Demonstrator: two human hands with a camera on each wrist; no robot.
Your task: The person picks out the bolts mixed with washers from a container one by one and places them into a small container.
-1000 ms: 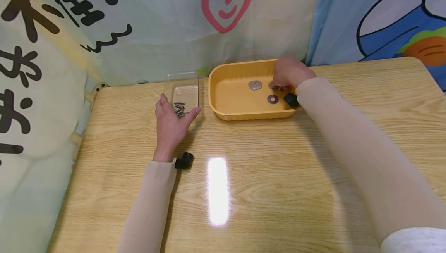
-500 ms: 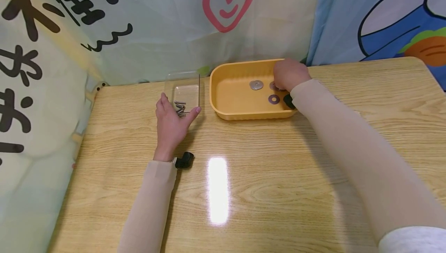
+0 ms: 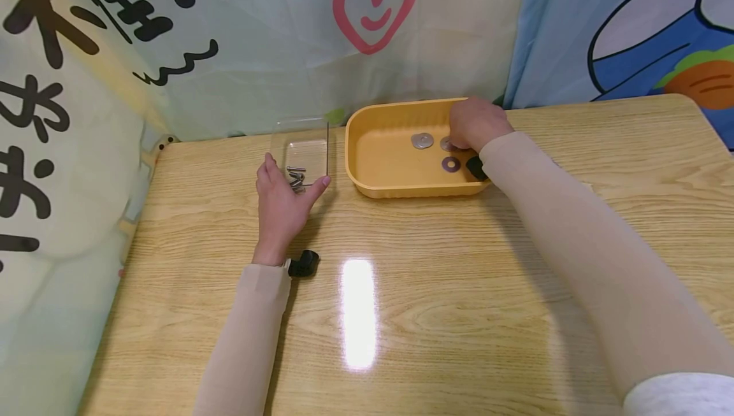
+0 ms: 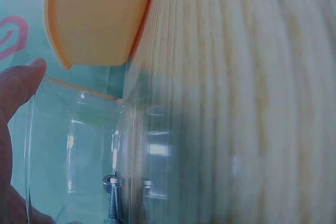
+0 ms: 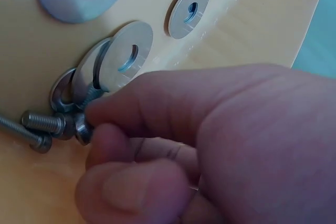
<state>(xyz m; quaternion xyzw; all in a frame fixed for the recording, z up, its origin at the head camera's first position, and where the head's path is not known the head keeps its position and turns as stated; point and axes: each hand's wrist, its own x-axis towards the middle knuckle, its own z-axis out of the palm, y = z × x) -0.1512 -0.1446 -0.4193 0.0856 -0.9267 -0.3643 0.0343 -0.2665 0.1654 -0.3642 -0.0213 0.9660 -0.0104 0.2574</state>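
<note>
My left hand (image 3: 281,212) grips the near end of a clear plastic box (image 3: 314,155), with the thumb at its right rim in the left wrist view. Several screws (image 3: 296,177) lie inside the box. Over the right end of a yellow tray (image 3: 384,190), my right hand (image 3: 478,124) reaches down with bent fingers. In the right wrist view its index and middle fingertips are right at a screw head (image 5: 82,131); the thumb is nearer the camera, and I cannot tell whether the screw is pinched. More screws (image 5: 44,123) and overlapping washers (image 5: 127,56) lie beside the fingertips.
A large flat washer (image 3: 451,164) and a stacked pair of washers (image 3: 422,141) lie on the tray floor. Box and tray stand side by side at the back of the wooden table (image 3: 459,288), against a printed curtain (image 3: 275,53).
Since a second ago, my right hand has shifted slightly down inside the tray's right end, then stayed nearly still. My left hand and the clear box have kept their place.
</note>
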